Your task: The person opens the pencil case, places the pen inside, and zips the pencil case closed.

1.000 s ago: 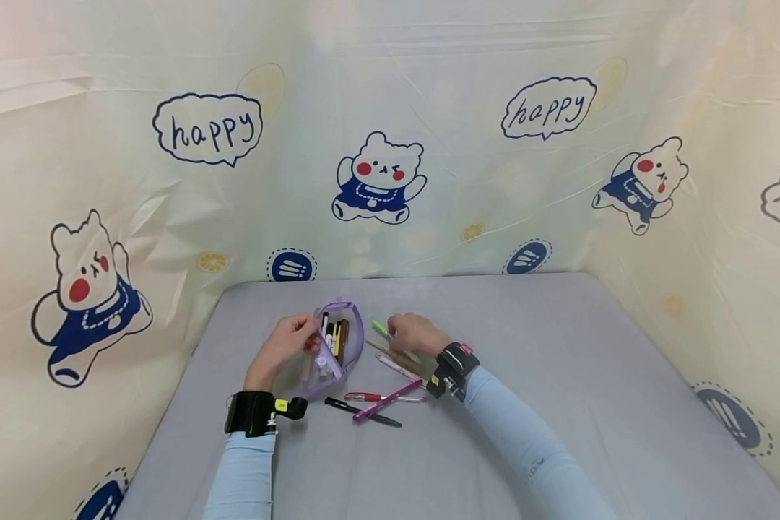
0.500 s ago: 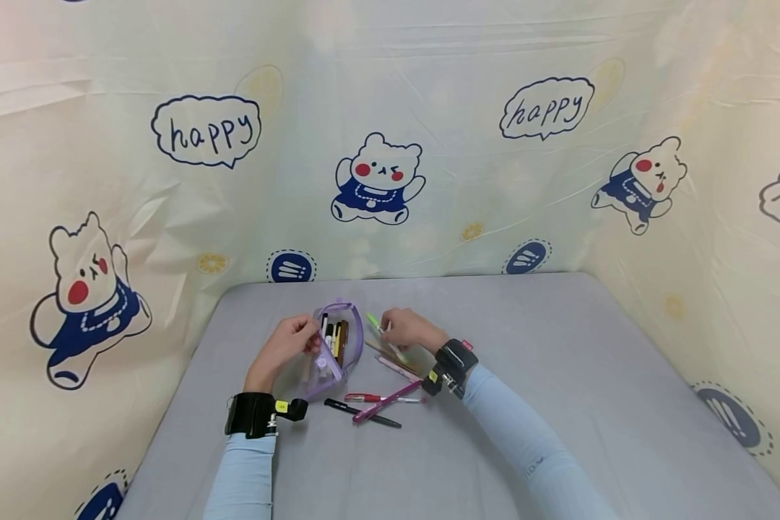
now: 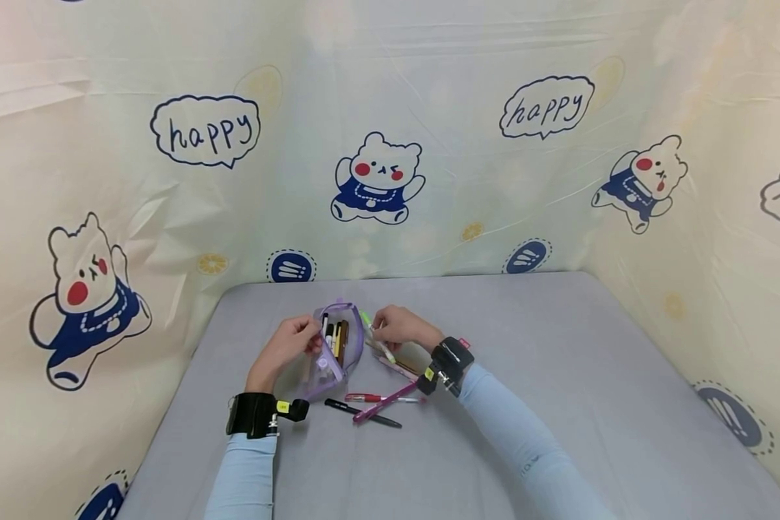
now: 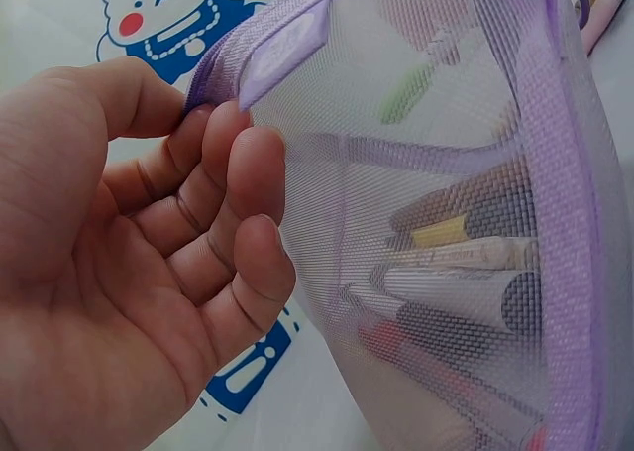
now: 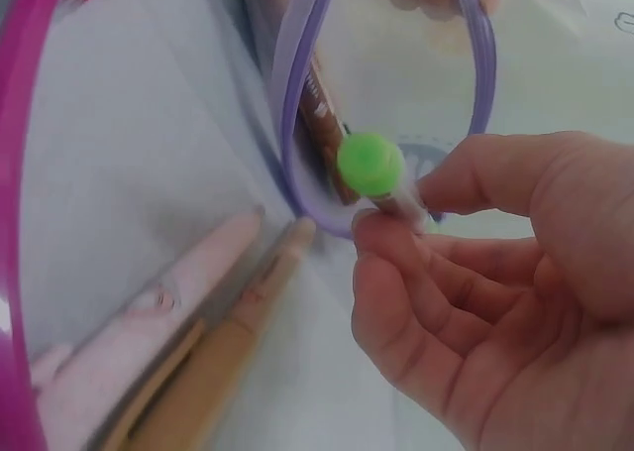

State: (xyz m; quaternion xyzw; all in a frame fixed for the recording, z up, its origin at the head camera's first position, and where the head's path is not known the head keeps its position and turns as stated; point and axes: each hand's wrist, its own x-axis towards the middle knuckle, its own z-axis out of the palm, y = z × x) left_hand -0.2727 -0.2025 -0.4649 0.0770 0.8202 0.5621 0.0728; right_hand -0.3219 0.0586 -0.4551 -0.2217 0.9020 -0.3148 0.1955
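Observation:
A purple-trimmed mesh pencil case (image 3: 334, 370) stands with its zipped mouth spread, several pens and markers inside. My left hand (image 3: 289, 343) pinches the rim between thumb and index finger, other fingers bent, as the left wrist view shows. Just right of the mouth, my right hand (image 3: 403, 326) holds a green-ended pen (image 5: 370, 166) between thumb and fingertips. Its green end points toward the opening in the right wrist view, where a brown pen (image 5: 319, 109) shows inside the case. Whether the green-ended pen touches the rim, I cannot tell.
On the grey tabletop (image 3: 507, 433) lie a pink pen (image 5: 149, 342) and a tan pen (image 5: 223, 357) side by side. Nearer me, a magenta pen (image 3: 366, 414) crosses a red pen (image 3: 362, 397) and a black pen (image 3: 385, 420). A printed curtain (image 3: 455, 188) hangs behind.
My right hand has moved left toward the pencil case with the green-ended pen, which now lies by the case's right rim. My left hand has kept its hold on the rim.

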